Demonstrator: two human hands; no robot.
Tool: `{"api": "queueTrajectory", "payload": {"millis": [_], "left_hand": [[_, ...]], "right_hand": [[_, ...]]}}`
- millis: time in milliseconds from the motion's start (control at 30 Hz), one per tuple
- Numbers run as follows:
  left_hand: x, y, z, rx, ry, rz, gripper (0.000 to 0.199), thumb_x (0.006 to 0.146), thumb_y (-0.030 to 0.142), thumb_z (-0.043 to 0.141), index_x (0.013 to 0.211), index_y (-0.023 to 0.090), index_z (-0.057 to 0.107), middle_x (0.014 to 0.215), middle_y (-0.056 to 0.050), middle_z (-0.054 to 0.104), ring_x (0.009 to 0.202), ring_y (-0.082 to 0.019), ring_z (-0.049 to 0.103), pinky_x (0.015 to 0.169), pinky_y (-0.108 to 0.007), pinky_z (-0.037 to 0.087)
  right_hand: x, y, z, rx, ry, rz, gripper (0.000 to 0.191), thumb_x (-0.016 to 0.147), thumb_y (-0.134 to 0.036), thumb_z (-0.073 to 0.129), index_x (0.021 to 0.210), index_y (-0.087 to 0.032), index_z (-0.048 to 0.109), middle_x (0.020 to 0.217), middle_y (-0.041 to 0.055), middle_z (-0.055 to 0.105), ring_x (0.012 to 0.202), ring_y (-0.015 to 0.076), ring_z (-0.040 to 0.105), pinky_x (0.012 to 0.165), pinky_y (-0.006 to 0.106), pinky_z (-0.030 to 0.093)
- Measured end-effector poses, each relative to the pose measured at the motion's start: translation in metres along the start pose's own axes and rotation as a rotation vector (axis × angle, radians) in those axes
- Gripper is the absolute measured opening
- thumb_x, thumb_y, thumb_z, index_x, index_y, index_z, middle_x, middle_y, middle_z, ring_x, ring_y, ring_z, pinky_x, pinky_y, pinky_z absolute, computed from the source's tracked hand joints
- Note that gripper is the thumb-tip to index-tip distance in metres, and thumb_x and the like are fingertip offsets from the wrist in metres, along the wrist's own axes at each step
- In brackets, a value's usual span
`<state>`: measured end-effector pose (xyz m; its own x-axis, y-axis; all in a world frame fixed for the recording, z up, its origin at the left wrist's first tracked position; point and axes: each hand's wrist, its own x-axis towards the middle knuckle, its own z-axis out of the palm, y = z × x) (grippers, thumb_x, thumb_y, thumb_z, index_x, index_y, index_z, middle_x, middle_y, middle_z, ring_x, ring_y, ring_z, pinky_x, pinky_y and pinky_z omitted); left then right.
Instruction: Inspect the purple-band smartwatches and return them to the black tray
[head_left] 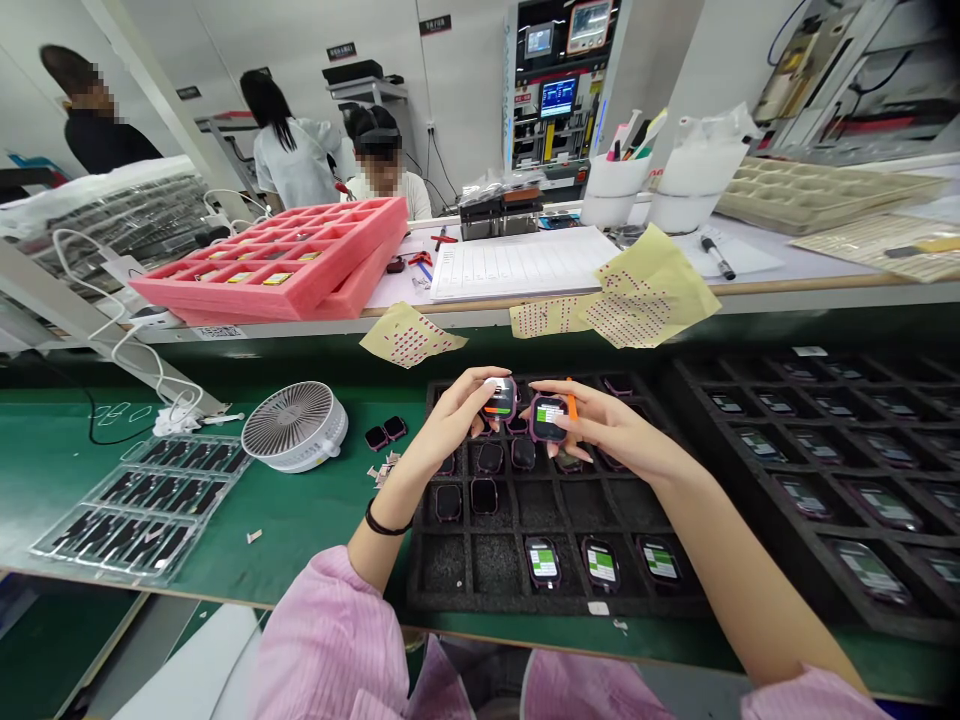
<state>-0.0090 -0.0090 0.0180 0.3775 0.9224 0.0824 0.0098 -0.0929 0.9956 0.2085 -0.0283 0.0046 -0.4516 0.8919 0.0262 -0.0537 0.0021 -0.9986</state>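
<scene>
My left hand (466,402) is closed on a smartwatch body (499,398) whose lit screen is partly white and orange. Beside it, my right hand (600,418) grips another smartwatch (548,417) with a green and white screen; an orange piece (571,400) shows by its fingers. Both hands are above a black foam tray (493,565) with square compartments. Dark-screened watches (484,495) sit in its left part. Along the front row lie several watches with green and white screens (601,563). My hands hide some of the far compartments.
On the right is a second black foam tray (757,520) holding watches. A round fan (295,425), two small watches (385,432) and a clear plastic tray (142,505) are on the left. Pink foam trays (300,280) stand on the shelf above. Several people are behind it.
</scene>
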Motion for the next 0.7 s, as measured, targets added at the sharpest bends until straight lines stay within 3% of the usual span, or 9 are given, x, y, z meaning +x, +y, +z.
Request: {"api": "queueTrajectory", "payload": {"millis": [400,500,600,700], "left_hand": [[0.002,-0.004,-0.002,0.011,0.003,0.019,0.041,0.086,0.049,0.057,0.114,0.020,0.060,0.087,-0.002,0.060,0.062,-0.008,0.054,0.046,-0.018,0.035],[-0.005,0.005,-0.004,-0.010,-0.056,0.044,0.042,0.082,0.041,0.066,0.118,0.022,0.058,0.101,-0.005,0.062,0.073,-0.010,0.058,0.056,-0.019,0.042],[-0.015,0.011,-0.014,-0.091,-0.168,0.100,0.061,0.068,0.033,0.080,0.124,0.023,0.056,0.112,-0.008,0.062,0.091,-0.016,0.061,0.073,-0.024,0.049],[-0.023,0.006,-0.026,-0.243,-0.238,0.153,0.078,0.056,0.043,0.085,0.126,0.026,0.055,0.096,-0.007,0.065,0.067,-0.013,0.061,0.058,-0.025,0.047]], "right_hand": [[0.001,0.003,0.003,0.016,0.075,-0.018,0.049,0.081,-0.040,0.068,0.124,-0.019,0.057,0.089,0.0067,0.068,0.058,0.0130,0.062,0.040,0.021,0.035],[0.001,0.002,0.003,0.042,0.075,-0.014,0.049,0.083,-0.045,0.065,0.125,-0.019,0.057,0.095,0.0095,0.069,0.059,0.0141,0.063,0.041,0.022,0.036],[0.000,0.002,0.002,0.091,0.072,-0.001,0.047,0.085,-0.046,0.062,0.123,-0.019,0.058,0.101,0.0116,0.069,0.059,0.0140,0.064,0.041,0.022,0.036],[0.000,0.002,0.000,0.141,0.052,0.005,0.045,0.086,-0.043,0.062,0.123,-0.019,0.057,0.104,0.0127,0.069,0.060,0.0142,0.064,0.041,0.022,0.036]]}}
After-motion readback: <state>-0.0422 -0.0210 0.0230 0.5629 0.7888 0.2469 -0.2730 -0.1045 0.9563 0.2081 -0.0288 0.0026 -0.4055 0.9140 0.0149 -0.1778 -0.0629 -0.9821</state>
